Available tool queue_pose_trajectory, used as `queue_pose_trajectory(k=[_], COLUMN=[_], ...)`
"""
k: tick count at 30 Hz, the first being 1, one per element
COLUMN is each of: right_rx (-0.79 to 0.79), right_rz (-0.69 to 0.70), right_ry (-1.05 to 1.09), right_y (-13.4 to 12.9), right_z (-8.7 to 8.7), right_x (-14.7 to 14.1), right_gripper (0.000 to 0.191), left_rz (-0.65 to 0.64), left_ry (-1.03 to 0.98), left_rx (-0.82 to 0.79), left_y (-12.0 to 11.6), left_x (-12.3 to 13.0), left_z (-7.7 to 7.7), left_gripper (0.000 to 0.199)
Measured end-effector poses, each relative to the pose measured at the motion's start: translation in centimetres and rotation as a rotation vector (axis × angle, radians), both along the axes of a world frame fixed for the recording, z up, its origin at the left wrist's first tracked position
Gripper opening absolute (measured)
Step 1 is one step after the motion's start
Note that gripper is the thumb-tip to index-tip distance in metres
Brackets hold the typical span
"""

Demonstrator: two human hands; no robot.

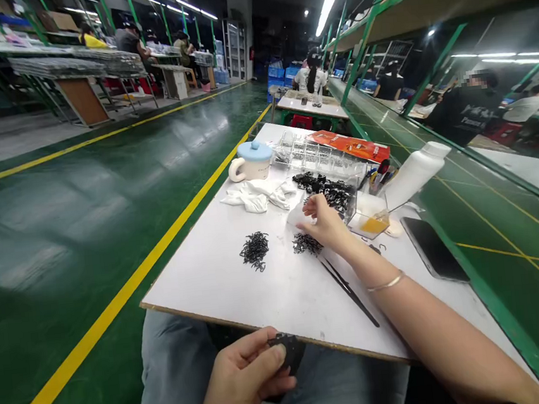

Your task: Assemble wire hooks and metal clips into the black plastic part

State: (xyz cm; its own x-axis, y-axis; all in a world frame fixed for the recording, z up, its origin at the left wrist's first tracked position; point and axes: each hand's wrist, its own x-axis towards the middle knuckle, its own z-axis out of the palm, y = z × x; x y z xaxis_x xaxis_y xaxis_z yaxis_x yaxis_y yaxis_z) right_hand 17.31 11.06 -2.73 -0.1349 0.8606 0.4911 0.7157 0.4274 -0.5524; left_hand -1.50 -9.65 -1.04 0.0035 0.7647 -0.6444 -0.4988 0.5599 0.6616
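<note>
Just below the table's front edge, my left hand (248, 375) pinches a flat black piece (289, 351) between thumb and fingers. My right hand (323, 222) is over the table, its fingers curved and thumb apart, with nothing clearly between them. Beside its fingertips is a whitish translucent item (298, 216) whose kind I cannot make out. Under that hand lies a small pile of black curved parts (306, 243). A second pile of such parts (255, 250) sits to the left. Dark tweezers (352, 294) lie near my right wrist.
On the white table (209, 268) stand a lidded mug (252, 160), a crumpled white cloth (259, 195), a clear compartment tray (312, 153) and a white bottle (414, 172). A larger black heap (328, 191) lies behind my right hand. A phone (433, 248) rests at the right edge.
</note>
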Motion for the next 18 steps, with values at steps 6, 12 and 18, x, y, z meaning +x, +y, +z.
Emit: queue_pose_trajectory(k=[6, 12, 18], right_rx=[0.399, 0.174, 0.242], right_rz=[-0.575, -0.613, -0.658], right_ry=[0.105, 0.109, 0.053], right_y=[-4.5, -4.1, -3.7], right_z=[3.0, 1.9, 3.2], right_x=[9.2, 14.5, 13.8], right_gripper=[0.035, 0.017, 0.012], left_rz=[0.065, -0.003, -0.035], left_ry=[-0.011, -0.051, -0.065], left_rx=[-0.01, 0.062, 0.068], left_y=[0.8, 0.7, 0.5], left_x=[0.2, 0.8, 1.2], left_z=[0.3, 0.5, 0.7], left_gripper=[0.03, 0.02, 0.02])
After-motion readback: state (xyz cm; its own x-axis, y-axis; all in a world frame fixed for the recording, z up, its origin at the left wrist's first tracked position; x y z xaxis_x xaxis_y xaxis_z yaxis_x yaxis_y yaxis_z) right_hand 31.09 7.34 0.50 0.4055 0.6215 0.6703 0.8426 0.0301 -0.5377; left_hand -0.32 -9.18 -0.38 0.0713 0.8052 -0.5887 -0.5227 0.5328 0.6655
